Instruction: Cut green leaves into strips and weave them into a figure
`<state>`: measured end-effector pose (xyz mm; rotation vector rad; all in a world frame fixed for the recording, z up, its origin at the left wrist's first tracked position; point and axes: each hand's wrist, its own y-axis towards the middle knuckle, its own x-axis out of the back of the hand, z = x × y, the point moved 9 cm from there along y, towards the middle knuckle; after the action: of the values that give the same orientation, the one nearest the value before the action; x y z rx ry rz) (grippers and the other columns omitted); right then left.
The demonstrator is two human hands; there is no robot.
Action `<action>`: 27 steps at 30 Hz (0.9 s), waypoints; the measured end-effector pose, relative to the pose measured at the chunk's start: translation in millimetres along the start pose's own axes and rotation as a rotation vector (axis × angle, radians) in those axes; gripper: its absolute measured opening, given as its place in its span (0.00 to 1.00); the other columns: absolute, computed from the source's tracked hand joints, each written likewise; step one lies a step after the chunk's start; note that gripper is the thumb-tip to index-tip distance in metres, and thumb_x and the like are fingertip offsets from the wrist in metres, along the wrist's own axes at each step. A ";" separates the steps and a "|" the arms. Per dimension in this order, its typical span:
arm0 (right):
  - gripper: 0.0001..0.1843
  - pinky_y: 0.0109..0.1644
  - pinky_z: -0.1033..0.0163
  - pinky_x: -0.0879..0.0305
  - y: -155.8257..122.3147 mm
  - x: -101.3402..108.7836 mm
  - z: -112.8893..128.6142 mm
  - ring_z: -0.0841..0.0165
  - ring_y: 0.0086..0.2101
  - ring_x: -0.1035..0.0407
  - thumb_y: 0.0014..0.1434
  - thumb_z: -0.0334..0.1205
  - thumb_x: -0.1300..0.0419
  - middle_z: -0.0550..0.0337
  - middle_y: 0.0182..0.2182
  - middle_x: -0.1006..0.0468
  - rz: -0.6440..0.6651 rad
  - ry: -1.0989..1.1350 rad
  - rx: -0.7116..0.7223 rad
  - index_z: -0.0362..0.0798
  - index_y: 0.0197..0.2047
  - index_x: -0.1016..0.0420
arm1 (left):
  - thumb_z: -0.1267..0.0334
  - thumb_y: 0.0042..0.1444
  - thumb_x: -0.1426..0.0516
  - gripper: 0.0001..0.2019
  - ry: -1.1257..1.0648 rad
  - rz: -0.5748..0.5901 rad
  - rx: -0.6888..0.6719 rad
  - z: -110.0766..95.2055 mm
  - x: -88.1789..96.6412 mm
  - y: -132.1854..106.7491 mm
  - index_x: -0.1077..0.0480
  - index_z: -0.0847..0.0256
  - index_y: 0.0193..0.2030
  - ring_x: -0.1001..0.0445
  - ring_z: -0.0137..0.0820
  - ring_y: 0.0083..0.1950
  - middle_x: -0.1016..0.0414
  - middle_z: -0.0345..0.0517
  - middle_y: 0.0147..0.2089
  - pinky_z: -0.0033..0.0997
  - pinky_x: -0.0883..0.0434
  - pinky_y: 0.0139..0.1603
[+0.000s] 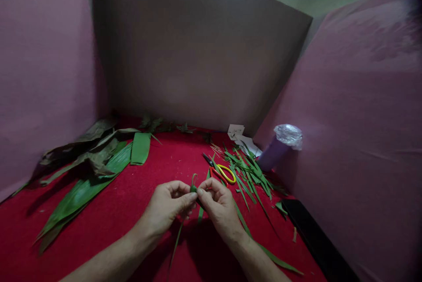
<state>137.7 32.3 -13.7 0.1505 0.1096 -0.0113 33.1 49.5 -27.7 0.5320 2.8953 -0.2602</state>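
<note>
- Thing: small green leaf bundle [193, 189], held up b/w the fingertips, over the red counter [171, 150], centre-front of the person.
- L hand [166, 208]: thumb + index pinching bundle's L side; other fingers curled under, partly hidden.
- R hand [218, 207]: thumb + index tips pinched at bundle's R edge; rest of fingers bent in. Neither hand is free.
- Step: looks like fine two-handed work, prob. shaping or securing the leaf at the fingertips; exact fold too small to tell.
- Next move calls for (my read): L pinch kept firm so nothing unrolls, R tips making small, gentle adjustments; leaf prob. springy, could slip or split.
- Direction: thin loop [192, 178] sticks up from bundle's top, pointing away from person, approx. toward back wall. Loop + bundle line up roughly front-to-back; bundle's own long axis mostly covered by thumbs, can't be sure.
- Thin strip [176, 243] runs from under L hand down toward person; can't tell if it's joined to bundle.
- Nearby: scissors [219, 170] just beyond R hand, blades pointing away + L; cut leaf strips [252, 176] to the R; broad leaves [89, 189] well apart, L.
</note>
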 end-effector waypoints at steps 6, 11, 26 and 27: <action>0.12 0.17 0.73 0.55 -1.6 -5.7 -0.2 0.79 0.15 0.51 0.57 0.46 0.44 0.73 0.15 0.41 0.063 0.000 -0.046 0.47 0.30 0.37 | 0.59 0.43 0.37 0.12 0.005 -0.025 -0.003 -4.9 2.0 -2.2 0.31 0.66 0.26 0.32 0.25 0.20 0.27 0.42 0.21 0.25 0.34 0.23; 0.14 0.16 0.74 0.49 -0.9 -6.9 -1.9 0.78 0.11 0.44 0.60 0.50 0.50 0.70 0.12 0.33 0.157 -0.024 -0.111 0.47 0.32 0.39 | 0.60 0.44 0.37 0.11 -0.017 -0.030 -0.010 -8.2 6.1 -1.8 0.30 0.67 0.27 0.32 0.25 0.21 0.26 0.43 0.22 0.25 0.33 0.25; 0.06 0.20 0.73 0.45 -9.2 3.6 34.4 0.78 0.18 0.37 0.54 0.37 0.42 0.63 0.23 0.26 0.243 -0.254 -0.242 0.46 0.37 0.31 | 0.67 0.45 0.37 0.02 0.105 -0.052 -0.314 -44.0 5.3 -17.0 0.23 0.62 0.27 0.28 0.25 0.24 0.23 0.39 0.21 0.21 0.31 0.26; 0.05 0.22 0.72 0.44 -10.7 2.8 41.9 0.77 0.19 0.36 0.55 0.36 0.43 0.64 0.24 0.27 0.234 -0.265 -0.205 0.46 0.36 0.29 | 0.68 0.46 0.38 0.02 0.137 -0.058 -0.409 -51.4 4.9 -21.3 0.23 0.60 0.28 0.26 0.26 0.26 0.22 0.39 0.23 0.21 0.30 0.27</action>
<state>144.9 15.4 25.6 -0.0448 -0.1713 0.2122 13.1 42.0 23.9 0.4057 2.9750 0.3695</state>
